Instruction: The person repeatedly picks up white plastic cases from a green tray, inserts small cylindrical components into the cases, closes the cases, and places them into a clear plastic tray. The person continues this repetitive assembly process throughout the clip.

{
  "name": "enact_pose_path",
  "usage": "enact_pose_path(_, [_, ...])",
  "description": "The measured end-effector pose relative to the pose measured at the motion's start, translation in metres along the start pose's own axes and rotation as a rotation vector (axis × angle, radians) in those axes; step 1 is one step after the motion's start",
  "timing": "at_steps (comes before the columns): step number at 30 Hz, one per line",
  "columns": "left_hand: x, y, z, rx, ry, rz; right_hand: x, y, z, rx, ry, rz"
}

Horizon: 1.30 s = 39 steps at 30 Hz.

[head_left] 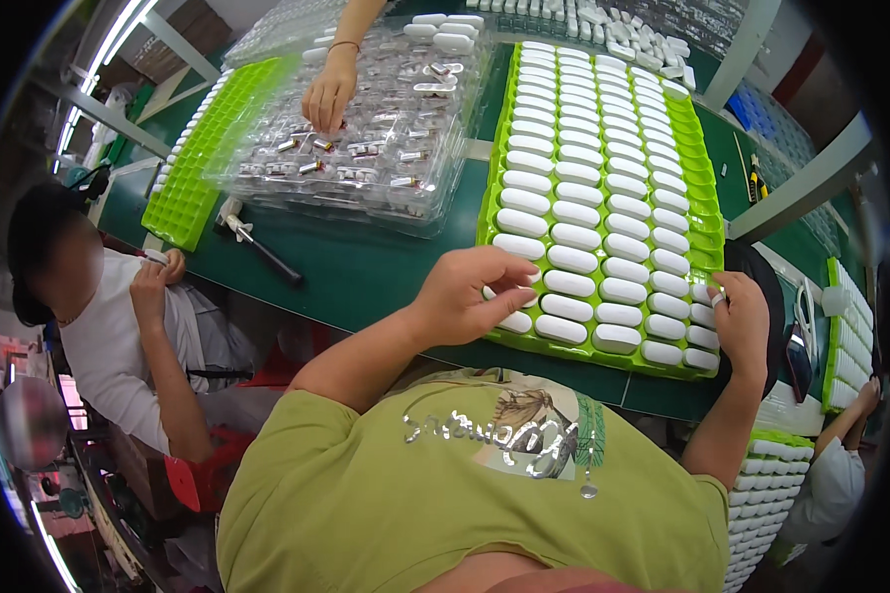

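A lime-green cell tray (704, 198) holds rows of white oval plastic pieces (576, 212) in front of me. My left hand (480, 292) reaches over its near left edge, thumb and forefinger closed around a white oval piece that the hand mostly hides. At the near right edge, my right hand (744, 316) has bent fingertips at the end of another white oval piece (702, 294) in the rightmost filled column. Farther back, that column's cells hold no pieces.
Left of the tray, clear plastic trays (435, 212) hold small metallic parts; another person's hand (331, 94) reaches into them. A hammer-like tool (262, 247) lies on the green table (366, 287). A seated person (119, 326) is at left. More filled trays (761, 494) stand lower right.
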State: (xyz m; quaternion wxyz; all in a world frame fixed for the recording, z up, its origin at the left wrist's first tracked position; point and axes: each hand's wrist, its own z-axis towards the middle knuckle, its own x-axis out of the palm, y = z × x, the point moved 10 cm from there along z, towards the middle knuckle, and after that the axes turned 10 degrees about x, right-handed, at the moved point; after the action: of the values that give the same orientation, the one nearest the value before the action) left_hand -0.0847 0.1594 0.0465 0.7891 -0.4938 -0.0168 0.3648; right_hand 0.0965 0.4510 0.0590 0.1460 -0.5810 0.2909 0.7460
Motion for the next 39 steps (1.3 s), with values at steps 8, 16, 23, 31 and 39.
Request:
enact_pose_path(8, [-0.105,0.039,0.095,-0.034,-0.065,0.575,-0.002,0.134,-0.013,-0.3,-0.03,0.735])
enact_pose_path(16, [-0.202,0.143,0.174,-0.3,-0.042,1.18,0.056,0.165,-0.022,-0.339,0.135,0.803])
enact_pose_path(23, [-0.21,0.17,0.232,-0.356,0.03,1.315,0.074,0.143,-0.017,-0.127,0.256,0.987])
enact_pose_path(31, [-0.184,0.208,0.274,-0.335,0.287,1.406,0.076,0.14,-0.015,-0.084,0.297,1.015])
enact_pose_path(39, [-0.187,0.2,0.29,-0.303,0.329,1.315,0.086,0.13,-0.013,-0.005,0.241,1.09])
